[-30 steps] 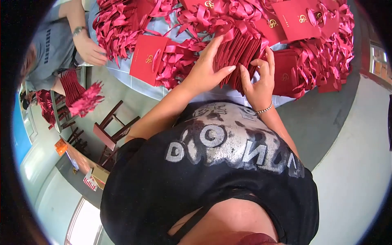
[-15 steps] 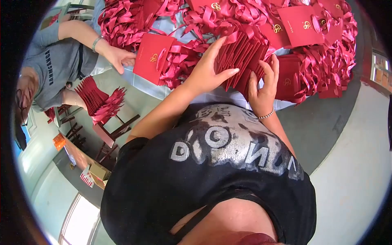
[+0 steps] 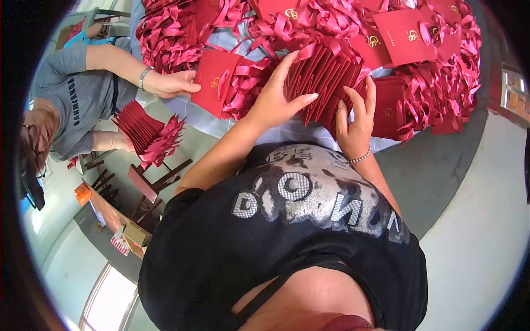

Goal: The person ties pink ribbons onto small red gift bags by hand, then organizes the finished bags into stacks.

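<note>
A bundle of dark red paper bags [image 3: 320, 77] with pink-red ribbon handles stands on edge between my two hands, near the table's front edge. My left hand [image 3: 279, 99] holds the bundle's left side, thumb in front and fingers behind. At the right side, my right hand [image 3: 356, 113] has its fingers bent around the bags. Just left of my left hand lies a flat red bag [image 3: 212, 83] with a gold logo and ribbons. Right of my right hand is a stack of red bags [image 3: 389, 105], partly under ribbons.
A co-worker in a grey shirt [image 3: 66, 99] stands at the left, one hand [image 3: 174, 84] at the flat bag and the other holding a bundle of red bags [image 3: 141, 129]. More ribboned bags [image 3: 406, 36] cover the far side. A wooden stool [image 3: 146, 182] stands at the lower left.
The co-worker's upper hand has moved right onto the flat bag, and their held bundle has shifted slightly right. The bags between my hands are fanned a little wider at the left.
</note>
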`<state>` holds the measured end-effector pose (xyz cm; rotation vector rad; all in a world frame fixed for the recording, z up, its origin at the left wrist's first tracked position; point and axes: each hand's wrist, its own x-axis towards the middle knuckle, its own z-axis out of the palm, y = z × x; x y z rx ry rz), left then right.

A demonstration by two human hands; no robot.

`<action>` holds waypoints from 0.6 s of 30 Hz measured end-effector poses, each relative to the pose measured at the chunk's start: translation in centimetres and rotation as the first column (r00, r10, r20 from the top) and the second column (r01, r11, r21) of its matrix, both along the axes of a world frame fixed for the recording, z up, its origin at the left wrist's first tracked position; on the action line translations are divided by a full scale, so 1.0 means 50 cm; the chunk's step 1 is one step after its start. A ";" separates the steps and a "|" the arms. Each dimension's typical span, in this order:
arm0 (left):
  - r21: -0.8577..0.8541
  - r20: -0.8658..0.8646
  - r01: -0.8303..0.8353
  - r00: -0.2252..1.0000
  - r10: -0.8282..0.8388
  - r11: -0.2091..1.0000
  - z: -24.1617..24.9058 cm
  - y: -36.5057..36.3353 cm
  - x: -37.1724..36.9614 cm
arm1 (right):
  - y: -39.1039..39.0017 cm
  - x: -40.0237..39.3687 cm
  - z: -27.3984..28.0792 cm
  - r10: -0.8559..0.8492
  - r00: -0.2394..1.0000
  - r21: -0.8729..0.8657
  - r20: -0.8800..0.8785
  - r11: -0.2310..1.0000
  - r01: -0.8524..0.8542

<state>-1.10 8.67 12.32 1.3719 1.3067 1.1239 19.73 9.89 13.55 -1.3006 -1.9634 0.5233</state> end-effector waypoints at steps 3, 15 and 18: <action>0.005 0.035 -0.002 0.999 0.002 1.000 0.008 -0.003 -0.014 | -0.004 -0.012 0.009 0.001 1.000 -0.023 -0.025 1.000 -0.001; -0.006 0.004 -0.030 1.000 0.030 1.000 0.001 0.006 0.025 | 0.005 0.020 -0.011 0.008 1.000 0.015 -0.024 1.000 -0.007; -0.025 0.036 -0.024 0.999 0.025 0.999 0.005 0.007 0.029 | 0.005 0.021 -0.011 0.006 1.000 0.015 -0.023 1.000 -0.006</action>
